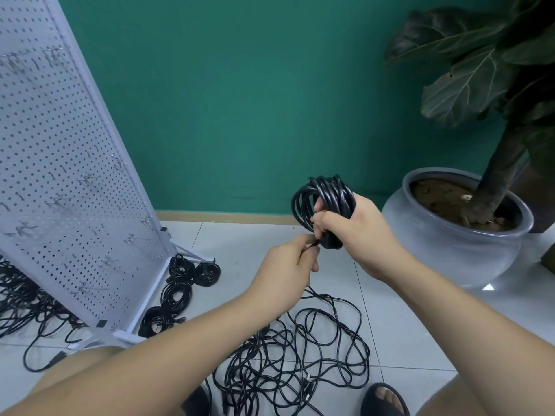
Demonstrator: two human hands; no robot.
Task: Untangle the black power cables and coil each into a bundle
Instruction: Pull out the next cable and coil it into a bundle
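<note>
**Pale tiled floor, green wall: coil gripped, tail pinched**

Pale glossy floor tiles point(405, 325) are seen, backed by a plain green wall point(240, 100) with a tan skirting strip point(225, 217) along its foot. A white pegboard stand point(60, 145) is set at the left, leaning in the wide-angle view, with small wire hooks point(90, 178) stuck into it. A round grey pot point(450, 256) is placed at the right on the floor; a dark, large-leaved plant point(468, 82) is rooted in it and is cut off by the top and right edges.

A black coil point(324, 199) is held up in front of the wall, wrapped by the curled fingers of the right hand point(357, 226). The cable tail point(312, 244) is pinched just below the coil by the left hand point(288, 265). The hands are held close together, almost touching.

A loose tangle point(300, 355) of black cable is spread on the tiles below the hands. Coiled bundles point(186, 280) are laid by the stand's foot, touching one another. A second tangle point(21, 295) is seen at the stand's left side, partly hidden by the board and cut off by the left edge.

Part of the coil's lower end is covered by the right fingers, so how it is wound there cannot be told. The bundle count is hard to make out where the arm crosses. A dark sandal point(384, 400) is cut off at the bottom edge.
</note>
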